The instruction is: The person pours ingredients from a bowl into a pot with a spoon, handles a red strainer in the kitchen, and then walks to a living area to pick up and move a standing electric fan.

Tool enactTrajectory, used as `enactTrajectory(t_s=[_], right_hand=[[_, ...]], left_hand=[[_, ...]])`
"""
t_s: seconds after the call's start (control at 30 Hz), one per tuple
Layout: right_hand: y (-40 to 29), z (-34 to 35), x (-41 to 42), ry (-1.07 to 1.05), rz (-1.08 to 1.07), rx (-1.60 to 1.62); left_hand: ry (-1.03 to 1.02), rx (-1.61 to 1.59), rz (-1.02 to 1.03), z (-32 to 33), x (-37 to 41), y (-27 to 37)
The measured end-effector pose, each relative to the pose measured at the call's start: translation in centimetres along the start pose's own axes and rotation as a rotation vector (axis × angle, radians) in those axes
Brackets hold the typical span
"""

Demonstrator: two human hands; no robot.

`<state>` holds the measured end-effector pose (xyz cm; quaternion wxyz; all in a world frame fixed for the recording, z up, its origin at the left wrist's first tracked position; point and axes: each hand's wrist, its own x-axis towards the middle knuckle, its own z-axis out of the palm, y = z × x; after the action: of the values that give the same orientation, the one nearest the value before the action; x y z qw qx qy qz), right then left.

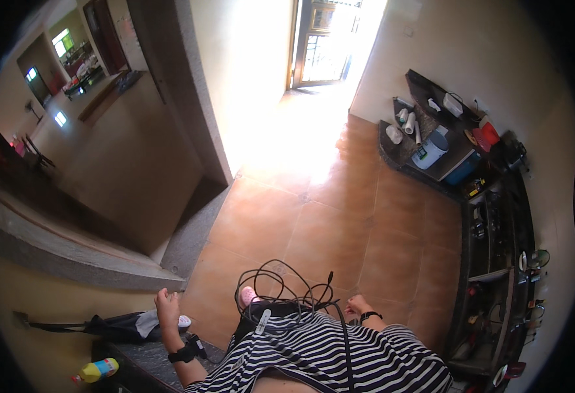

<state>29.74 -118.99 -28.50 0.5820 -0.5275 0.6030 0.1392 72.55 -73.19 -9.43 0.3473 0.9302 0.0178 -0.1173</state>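
My left hand [168, 305] is raised at the left of my body, fingers a little apart and nothing in it. Its wrist wears a black strap with a small device [196, 346]. Behind that hand, a dark bag [115, 326] with a grey cloth hangs by the wall. My right hand [359, 304] is by my right side, its fingers curled; whether they enclose anything is hidden. A black band [371, 315] circles that wrist. Loose loops of black cable [280, 277] hang in front of my striped shirt [297, 339], above a pink shoe [249, 295].
A low dark counter [399, 162] on the right carries a white bucket [430, 149] and paper rolls [409, 124]. Dark shelves [486, 285] continue along that wall. At left, a doorway opens to another room [120, 162]. A yellow bottle [98, 370] stands lower left. Ahead is a bright door [319, 44].
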Motion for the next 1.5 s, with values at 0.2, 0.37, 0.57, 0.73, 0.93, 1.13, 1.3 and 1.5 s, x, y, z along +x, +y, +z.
enactTrajectory(t_s=[0.2,0.37,0.57,0.73,0.93,1.13,1.3,1.5], right_hand=[[-8.3,6.1,-0.3,-0.095,-0.074,-0.315],[-17.4,9.8,-0.9,-0.075,-0.110,-0.244],[-21.6,11.6,5.1,-0.167,-0.185,-0.503],[-27.3,14.1,8.6,-0.130,0.066,-0.322],[-45.4,17.8,16.0,-0.066,-0.531,-0.378],[-71.3,20.2,8.9,0.240,-1.346,-0.380],[-87.1,25.9,-8.0,0.492,-1.753,-0.638],[-93.0,32.1,-16.8,1.754,-1.863,-1.262]], left_hand=[[0.000,-0.009,-0.159,-5.0,4.5,-4.7],[-0.051,-0.045,-0.212,-4.7,7.0,-5.5],[-0.118,-0.119,-0.151,-1.9,11.6,-5.3],[-0.090,-0.040,-0.156,-2.0,18.4,-0.8],[-0.077,-0.229,-0.070,-3.3,26.7,6.7],[-0.138,-0.050,-0.023,-2.7,35.4,10.7],[-0.243,-0.028,-0.045,-2.1,43.9,14.2],[-0.387,-0.065,0.164,-2.6,51.3,16.2]])
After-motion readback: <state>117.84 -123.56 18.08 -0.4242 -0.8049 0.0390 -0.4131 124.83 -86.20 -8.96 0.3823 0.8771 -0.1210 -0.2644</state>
